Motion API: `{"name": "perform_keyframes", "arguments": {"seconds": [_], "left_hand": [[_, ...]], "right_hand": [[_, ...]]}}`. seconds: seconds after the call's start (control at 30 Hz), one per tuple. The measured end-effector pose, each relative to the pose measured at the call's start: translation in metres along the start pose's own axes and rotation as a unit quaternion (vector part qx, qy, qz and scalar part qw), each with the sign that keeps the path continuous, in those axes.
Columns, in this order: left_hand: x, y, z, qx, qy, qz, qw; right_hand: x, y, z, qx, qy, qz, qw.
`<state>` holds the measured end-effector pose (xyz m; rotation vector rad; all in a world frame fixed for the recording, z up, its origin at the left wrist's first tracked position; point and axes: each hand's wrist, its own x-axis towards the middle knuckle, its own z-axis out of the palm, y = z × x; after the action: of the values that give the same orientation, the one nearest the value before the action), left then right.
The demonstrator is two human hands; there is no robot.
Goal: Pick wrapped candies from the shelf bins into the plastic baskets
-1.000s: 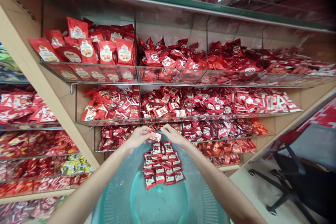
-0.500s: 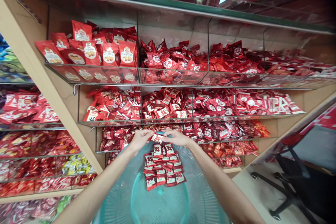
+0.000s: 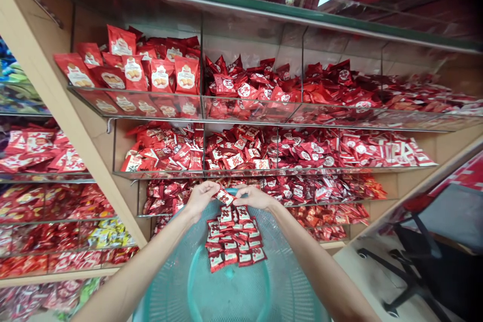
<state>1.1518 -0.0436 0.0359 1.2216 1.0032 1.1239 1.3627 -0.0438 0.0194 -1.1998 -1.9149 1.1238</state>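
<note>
Between my hands is a small red and white candy packet (image 3: pixel 225 197), held above the far side of a teal mesh basket (image 3: pixel 298 266). My left hand (image 3: pixel 203 198) pinches its upper left corner. The fingers of my right hand (image 3: pixel 253 196) are closed at its right end. Inside the basket, stacked rows of matching red and white packets (image 3: pixel 236 239) lie towards the far wall. A teal piece of the basket's rim shows behind my right fingers.
Shelves with clear dividers hold many red packets, with larger biscuit packets (image 3: pixel 133 71) at upper left. A wooden upright (image 3: pixel 71 105) separates another shelf unit on the left, where yellow packets (image 3: pixel 109 233) lie. A black office chair (image 3: pixel 422 261) stands at right.
The packet between my hands has turned so its printed face shows more, tilting down to the right. The view has shifted slightly. The stacked packets stay in place.
</note>
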Motion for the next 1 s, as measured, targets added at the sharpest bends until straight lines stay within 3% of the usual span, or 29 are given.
{"name": "perform_keyframes", "arguments": {"seconds": [0.23,0.4,0.53,0.7,0.87,1.0], "left_hand": [[0.000,-0.007,0.003,-0.032,-0.003,-0.011,0.999],[0.000,0.003,-0.003,-0.027,0.019,-0.001,0.999],[-0.003,0.011,-0.018,0.070,-0.062,-0.023,0.995],[-0.001,-0.014,-0.029,0.238,-0.183,0.019,0.954],[0.005,-0.044,-0.024,0.345,-0.148,0.074,0.924],[-0.001,-0.047,-0.018,0.365,-0.113,0.079,0.921]], "right_hand": [[-0.002,-0.008,0.000,0.016,0.003,0.012,1.000],[-0.004,-0.011,0.000,0.006,-0.014,-0.004,1.000],[-0.004,-0.012,0.000,0.008,-0.021,-0.032,0.999],[-0.004,-0.011,0.001,-0.014,-0.018,-0.041,0.999],[-0.003,-0.007,0.002,-0.034,-0.015,-0.057,0.998],[-0.001,-0.005,0.002,-0.042,-0.007,-0.063,0.997]]}}
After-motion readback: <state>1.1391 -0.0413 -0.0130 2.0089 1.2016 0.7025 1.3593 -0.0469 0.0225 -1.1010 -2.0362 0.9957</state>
